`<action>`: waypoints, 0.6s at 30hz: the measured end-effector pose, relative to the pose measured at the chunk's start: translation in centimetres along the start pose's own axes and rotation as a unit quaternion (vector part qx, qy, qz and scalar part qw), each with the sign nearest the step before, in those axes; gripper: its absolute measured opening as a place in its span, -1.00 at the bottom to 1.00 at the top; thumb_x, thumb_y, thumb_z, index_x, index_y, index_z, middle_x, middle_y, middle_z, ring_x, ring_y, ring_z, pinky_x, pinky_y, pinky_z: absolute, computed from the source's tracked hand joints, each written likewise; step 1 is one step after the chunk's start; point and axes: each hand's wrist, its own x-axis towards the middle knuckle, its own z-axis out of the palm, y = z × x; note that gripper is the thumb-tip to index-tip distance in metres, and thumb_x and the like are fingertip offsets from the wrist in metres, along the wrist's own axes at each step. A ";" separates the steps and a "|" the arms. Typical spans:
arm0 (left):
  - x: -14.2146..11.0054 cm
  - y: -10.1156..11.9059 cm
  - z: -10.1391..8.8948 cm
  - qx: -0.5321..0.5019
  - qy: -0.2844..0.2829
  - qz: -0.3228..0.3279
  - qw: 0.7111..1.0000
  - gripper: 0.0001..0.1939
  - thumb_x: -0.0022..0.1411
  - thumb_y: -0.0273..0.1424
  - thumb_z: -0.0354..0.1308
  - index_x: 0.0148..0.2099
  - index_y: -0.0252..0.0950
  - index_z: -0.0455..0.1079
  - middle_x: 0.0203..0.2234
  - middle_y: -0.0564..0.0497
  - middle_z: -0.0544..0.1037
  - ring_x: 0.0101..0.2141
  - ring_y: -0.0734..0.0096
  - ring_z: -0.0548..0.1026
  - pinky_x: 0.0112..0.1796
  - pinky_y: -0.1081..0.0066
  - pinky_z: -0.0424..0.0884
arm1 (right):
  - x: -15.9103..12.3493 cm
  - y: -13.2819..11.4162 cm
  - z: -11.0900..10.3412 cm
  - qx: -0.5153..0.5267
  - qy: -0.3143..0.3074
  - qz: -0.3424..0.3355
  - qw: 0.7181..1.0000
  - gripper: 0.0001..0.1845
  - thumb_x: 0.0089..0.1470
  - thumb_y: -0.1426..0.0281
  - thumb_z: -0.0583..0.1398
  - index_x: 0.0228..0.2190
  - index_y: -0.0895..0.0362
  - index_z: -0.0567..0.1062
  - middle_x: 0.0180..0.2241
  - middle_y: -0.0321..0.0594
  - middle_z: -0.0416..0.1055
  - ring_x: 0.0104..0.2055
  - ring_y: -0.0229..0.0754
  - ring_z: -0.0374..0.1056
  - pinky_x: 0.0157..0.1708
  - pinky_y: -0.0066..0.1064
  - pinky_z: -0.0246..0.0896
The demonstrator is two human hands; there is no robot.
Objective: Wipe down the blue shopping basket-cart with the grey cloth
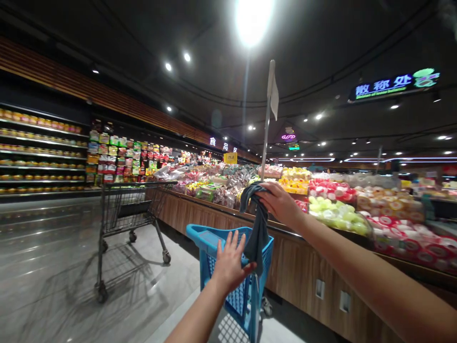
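My right hand (pixel 280 202) is closed on a dark blue-grey cloth (pixel 257 238), which is draped around the lower part of a metal pole (pixel 266 138). The pole rises from the near side of a blue plastic shopping cart (pixel 194 232) and has a white flag-like piece at its top. The cloth hangs down over the cart's rim. My left hand (pixel 232 262) is over the cart's near side, fingers spread, its thumb close to the cloth's lower end. Whether that thumb touches the cloth I cannot tell.
A black wire shopping cart (pixel 134 209) stands on the floor to the left. Ahead and right runs a wood-panelled display counter (pixel 300 262) heaped with packaged sweets and jelly cups (pixel 333 214). Shelves of jars (pixel 41 150) line the left wall.
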 end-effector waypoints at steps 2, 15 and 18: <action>-0.3 -0.7 0.2 0.003 -0.011 0.000 1.000 -0.13 0.20 0.09 0.01 0.40 -0.24 -0.08 0.36 -0.19 -0.03 0.34 -0.07 -0.10 0.23 -0.21 -0.14 | 0.3 -0.9 0.7 -0.019 -0.023 -0.029 0.999 -0.62 0.24 0.25 0.10 0.05 0.07 0.41 0.08 -0.03 0.28 0.16 0.06 0.18 0.19 0.02 0.14; -1.1 -3.1 -0.7 -0.031 -0.023 0.037 0.999 -0.23 0.26 0.09 -0.05 0.35 -0.26 0.07 0.30 -0.19 0.16 0.32 0.02 0.00 0.25 -0.15 -0.11 | 7.1 6.0 2.2 -0.119 0.007 -0.038 0.992 -0.77 0.26 0.39 0.07 -0.13 0.03 0.50 -0.01 -0.17 0.43 0.26 -0.01 0.11 0.30 0.07 -0.16; -1.1 -3.2 -0.4 -0.031 -0.014 0.044 0.998 -0.25 0.26 0.09 -0.04 0.34 -0.25 0.10 0.29 -0.19 0.18 0.32 0.02 0.02 0.24 -0.17 -0.08 | 7.3 5.0 2.5 -0.077 0.024 0.003 0.997 -0.78 0.27 0.34 0.08 -0.17 0.01 0.52 -0.02 -0.21 0.44 0.22 0.02 0.17 0.26 0.12 -0.11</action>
